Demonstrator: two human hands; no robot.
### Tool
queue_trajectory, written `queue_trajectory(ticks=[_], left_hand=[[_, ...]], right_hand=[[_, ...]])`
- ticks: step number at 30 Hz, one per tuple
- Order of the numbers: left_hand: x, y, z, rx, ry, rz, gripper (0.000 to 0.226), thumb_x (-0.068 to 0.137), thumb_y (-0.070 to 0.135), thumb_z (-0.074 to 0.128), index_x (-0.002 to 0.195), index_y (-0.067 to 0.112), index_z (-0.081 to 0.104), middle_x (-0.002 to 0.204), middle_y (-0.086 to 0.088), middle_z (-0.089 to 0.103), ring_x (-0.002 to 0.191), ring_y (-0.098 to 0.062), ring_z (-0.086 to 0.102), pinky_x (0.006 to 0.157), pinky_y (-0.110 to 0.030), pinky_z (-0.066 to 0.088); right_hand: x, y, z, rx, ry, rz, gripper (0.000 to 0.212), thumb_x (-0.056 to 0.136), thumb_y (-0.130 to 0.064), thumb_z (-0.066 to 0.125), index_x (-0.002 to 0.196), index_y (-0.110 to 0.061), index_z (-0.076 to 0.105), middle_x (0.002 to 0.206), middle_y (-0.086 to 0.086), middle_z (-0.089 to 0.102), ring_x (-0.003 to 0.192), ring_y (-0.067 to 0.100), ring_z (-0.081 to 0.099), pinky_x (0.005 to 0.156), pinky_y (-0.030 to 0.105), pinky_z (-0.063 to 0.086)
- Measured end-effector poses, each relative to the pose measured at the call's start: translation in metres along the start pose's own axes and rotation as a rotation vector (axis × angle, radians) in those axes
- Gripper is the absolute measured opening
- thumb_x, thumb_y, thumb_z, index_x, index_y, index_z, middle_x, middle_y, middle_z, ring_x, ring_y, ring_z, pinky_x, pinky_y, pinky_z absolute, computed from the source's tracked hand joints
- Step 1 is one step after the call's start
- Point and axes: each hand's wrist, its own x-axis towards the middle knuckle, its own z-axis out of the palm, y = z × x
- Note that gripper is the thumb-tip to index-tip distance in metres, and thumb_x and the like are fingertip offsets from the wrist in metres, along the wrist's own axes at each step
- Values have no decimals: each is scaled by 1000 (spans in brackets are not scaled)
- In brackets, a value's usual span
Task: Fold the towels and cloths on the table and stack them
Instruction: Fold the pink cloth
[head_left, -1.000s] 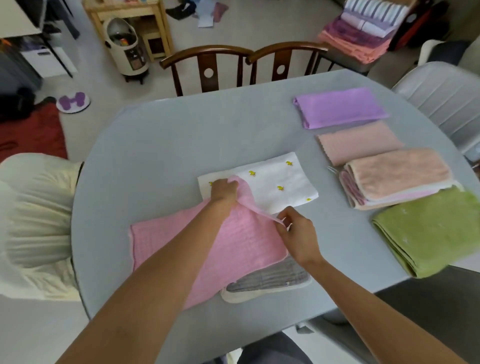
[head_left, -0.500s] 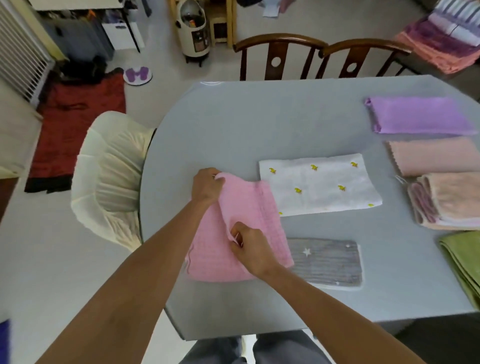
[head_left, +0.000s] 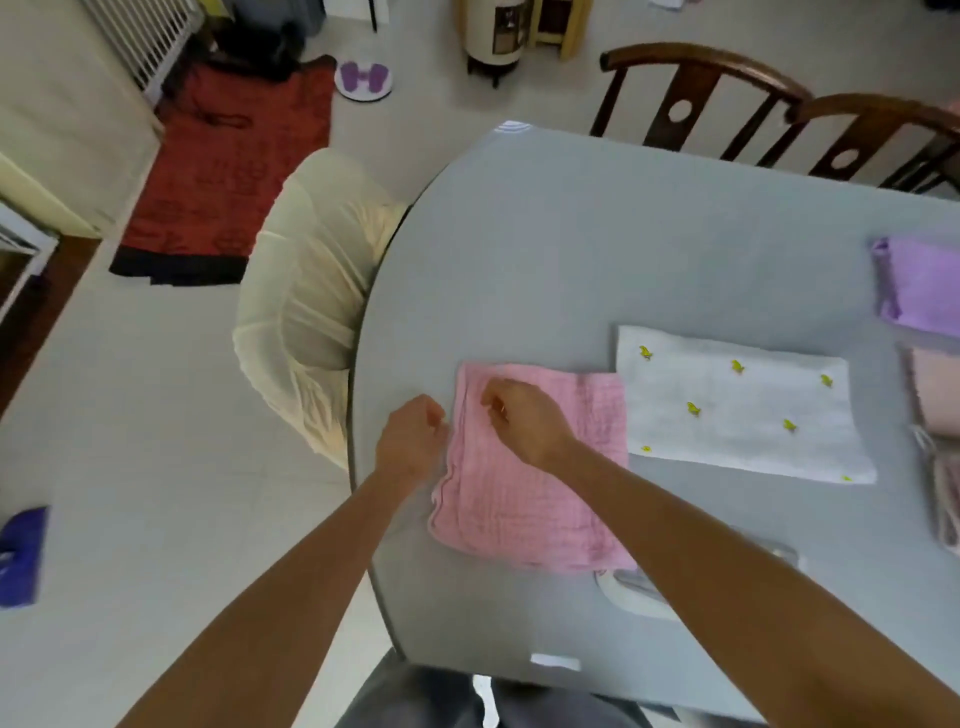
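We see a pink crinkled muslin cloth (head_left: 524, 478), folded to a rough rectangle w/ fine ribbed lines and a layered left edge, lying flat on the smooth grey rounded table (head_left: 571, 234). Our right hand (head_left: 524, 421) sits on top of the cloth near its far-left corner, fingers curled down and fingertips pressing or pinching the fabric; whether it's a true pinch we can't tell. Our left hand (head_left: 413, 439) is just left of the right one, at the cloth's left edge, fingers curled in a loose fist touching that edge; whether it actually grips fabric we can't tell either.

Right of the right hand, touching the pink cloth's right side, lies a white folded cloth w/ small yellow prints (head_left: 737, 410), soft, slightly fuzzy, rectangular. Further right at the frame edge: a folded lilac cloth (head_left: 919, 286) and, nearer us, a pale peach folded towel (head_left: 935, 395), both cut off. Under the right forearm, nearer us than the pink cloth, a grey-and-white cloth (head_left: 634, 587) peeks out, mostly hidden.

Left of the left hand, off the table, stands a chair w/ a cream pleated fabric cover (head_left: 306, 306). Beyond the hands, two dark wooden curved-back chairs (head_left: 727, 88).
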Motion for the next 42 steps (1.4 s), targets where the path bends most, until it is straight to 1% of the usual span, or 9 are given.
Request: queue_trajectory(ticks=[7,14,19,24,29,33,38,40,42], left_hand=[[-10,14,16,26,73,-59,20,93,28,49,110,18,45,96,1,61,88,-20,61,79,-36,49],[-16,5,25,-14,209,-63,11,92,10,43,97,13,52,94,-3,54,83,-21,57,69,-35,46],[-45,2,39,142,158,-73,16,92,29,50,97,20,62,92,4,55,82,-17,60,72,-32,50],[-55,12,46,243,88,-166,25,89,35,54,109,19,57,104,0,61,95,-23,62,81,-34,50],[-58,20,48,274,79,-202,18,90,26,51,103,16,56,104,-3,61,94,-25,62,76,-31,46],[-66,21,50,181,19,-276,16,88,30,52,96,16,53,93,-4,62,88,-26,63,78,-34,51],[-74,26,35,-577,-274,-339,25,88,26,62,68,17,52,65,4,51,62,-12,52,53,-21,44],[-75,14,27,-612,-193,-379,25,90,21,60,66,17,52,65,3,50,61,-12,51,53,-24,47],[-70,-3,26,-370,23,-384,26,86,15,58,62,14,48,61,0,45,58,-16,47,59,-36,51]], right_hand=[[76,2,-2,-465,-282,-496,45,80,13,44,118,-8,56,120,12,54,110,28,48,83,37,43],[101,15,10,-553,-350,-866,25,84,4,50,106,-5,58,117,15,54,101,30,52,73,41,46],[118,14,-1,-534,-334,-1068,15,80,-8,43,81,-6,59,95,14,56,89,25,48,56,34,45],[112,13,-2,-640,-373,-1041,10,70,-4,64,78,-9,59,91,12,56,90,30,53,63,39,45],[106,11,-8,-656,-451,-901,10,81,-6,54,89,-11,56,95,11,59,94,28,53,83,38,40],[103,14,-21,-551,-500,-708,16,81,0,45,88,-14,48,82,11,54,81,28,52,64,35,33],[101,1,-27,-508,-526,-616,25,79,1,47,92,-16,61,96,2,63,92,22,55,70,28,35],[101,-1,-17,-555,-512,-604,28,82,0,46,99,-14,64,104,2,63,99,22,55,78,29,39],[101,0,-6,-575,-486,-604,26,85,0,44,101,-12,61,107,5,58,101,26,54,82,34,40]])
